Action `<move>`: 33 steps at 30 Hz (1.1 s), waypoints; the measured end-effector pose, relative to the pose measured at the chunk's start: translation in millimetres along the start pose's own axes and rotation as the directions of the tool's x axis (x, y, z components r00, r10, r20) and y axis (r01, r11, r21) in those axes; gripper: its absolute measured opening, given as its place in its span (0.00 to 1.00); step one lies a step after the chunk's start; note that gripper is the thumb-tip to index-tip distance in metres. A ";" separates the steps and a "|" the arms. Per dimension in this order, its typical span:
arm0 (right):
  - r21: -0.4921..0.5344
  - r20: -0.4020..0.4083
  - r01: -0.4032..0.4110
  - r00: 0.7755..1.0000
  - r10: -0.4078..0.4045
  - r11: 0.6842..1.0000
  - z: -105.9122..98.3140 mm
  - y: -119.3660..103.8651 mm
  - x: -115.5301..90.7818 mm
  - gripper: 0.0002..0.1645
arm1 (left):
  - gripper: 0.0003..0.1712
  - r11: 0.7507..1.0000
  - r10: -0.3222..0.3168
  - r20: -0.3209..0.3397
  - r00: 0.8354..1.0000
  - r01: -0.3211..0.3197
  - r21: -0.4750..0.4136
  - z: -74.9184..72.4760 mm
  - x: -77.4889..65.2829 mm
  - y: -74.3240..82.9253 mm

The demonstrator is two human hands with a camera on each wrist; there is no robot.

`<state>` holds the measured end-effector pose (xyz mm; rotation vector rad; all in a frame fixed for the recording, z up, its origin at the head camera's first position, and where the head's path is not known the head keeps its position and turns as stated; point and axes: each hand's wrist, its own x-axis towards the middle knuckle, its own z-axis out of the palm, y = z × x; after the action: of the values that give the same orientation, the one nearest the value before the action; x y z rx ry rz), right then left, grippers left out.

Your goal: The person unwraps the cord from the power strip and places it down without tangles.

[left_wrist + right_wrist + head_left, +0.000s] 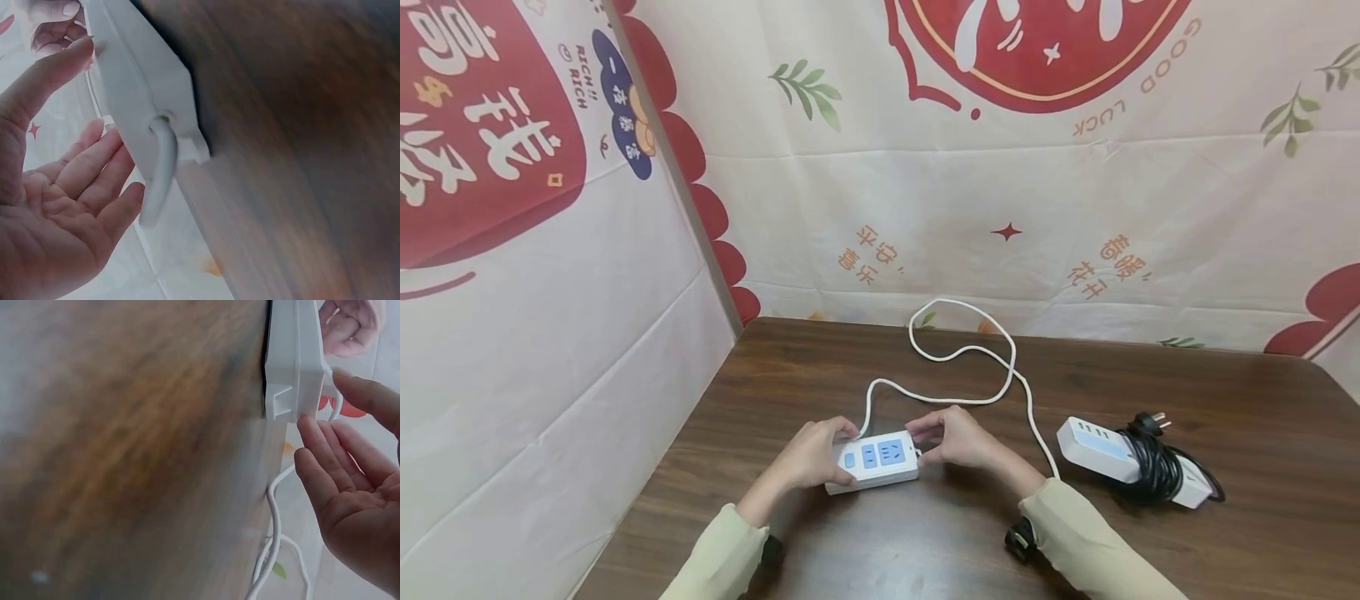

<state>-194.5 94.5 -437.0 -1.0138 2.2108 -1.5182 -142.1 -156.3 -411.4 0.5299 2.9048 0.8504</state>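
Power strip (874, 460) lies lengthwise between left hand (812, 454), straddling one end, pinch impossible to confirm, and right hand (962, 439), fingers parted at the other.

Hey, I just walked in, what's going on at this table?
A person has both hands at a small white power strip on the wooden table. The left hand holds one end between thumb and fingers, and the right hand is at the other. Its white cord lies loosely looped behind. Off to the right sits a second power strip with its black cable bundled around it.
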 end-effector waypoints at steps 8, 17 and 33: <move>0.052 -0.035 -0.095 0.995 0.096 0.994 -6.2 -8.3 -8.4 0.28 | 0.30 0.978 -0.017 -0.088 0.996 -0.002 -0.209 -4.0 8.2 8.3; 0.072 -0.080 -0.084 0.993 0.090 0.994 -33.3 -14.1 -25.1 0.31 | 0.30 0.919 0.067 -0.093 0.993 -0.098 -0.381 3.6 27.9 31.1; -0.004 -0.339 -0.136 0.932 0.126 0.991 -112.2 -31.6 -92.5 0.27 | 0.28 0.804 0.174 -0.086 0.981 -0.192 -0.563 42.5 80.8 94.9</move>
<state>-180.5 230.0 -377.0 -0.6315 2.4754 -1.7100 -182.0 -32.0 -394.1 0.7349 2.4419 1.6828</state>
